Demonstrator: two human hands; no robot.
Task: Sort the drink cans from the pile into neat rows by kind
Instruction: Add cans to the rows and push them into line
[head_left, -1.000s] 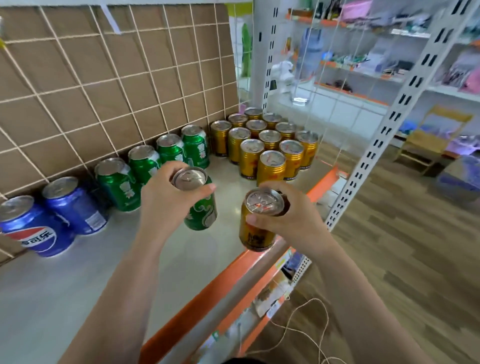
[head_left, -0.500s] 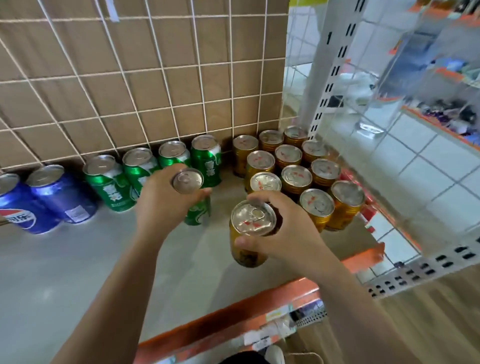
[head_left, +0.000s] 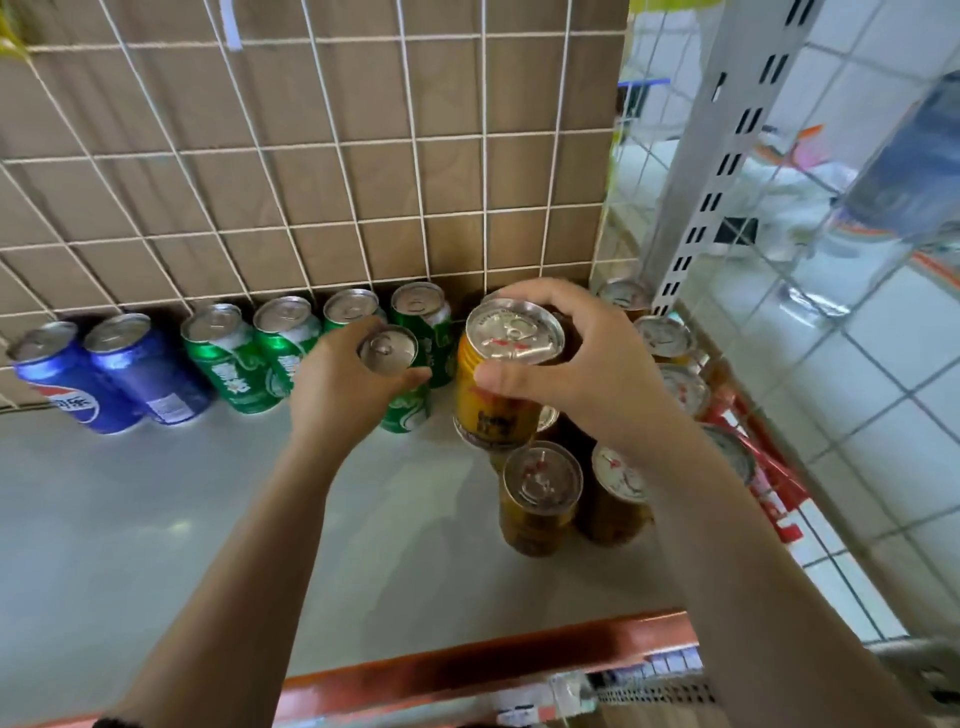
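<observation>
Placing step, both cans in hand. The left hand (head_left: 337, 384) curls round a green can (head_left: 408, 410) at 6 o'clock of the green row (head_left: 234, 364)'s right end. The right hand (head_left: 587, 374) grips a gold can (head_left: 493, 400) at 11 o'clock of the nearest gold cans (head_left: 540, 499). Next, I judge, each needs setting upright on the shelf (head_left: 156, 519) beside its kind.

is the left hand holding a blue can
No, the left hand grips a green can; the two blue cans stand untouched at the far left.
</observation>
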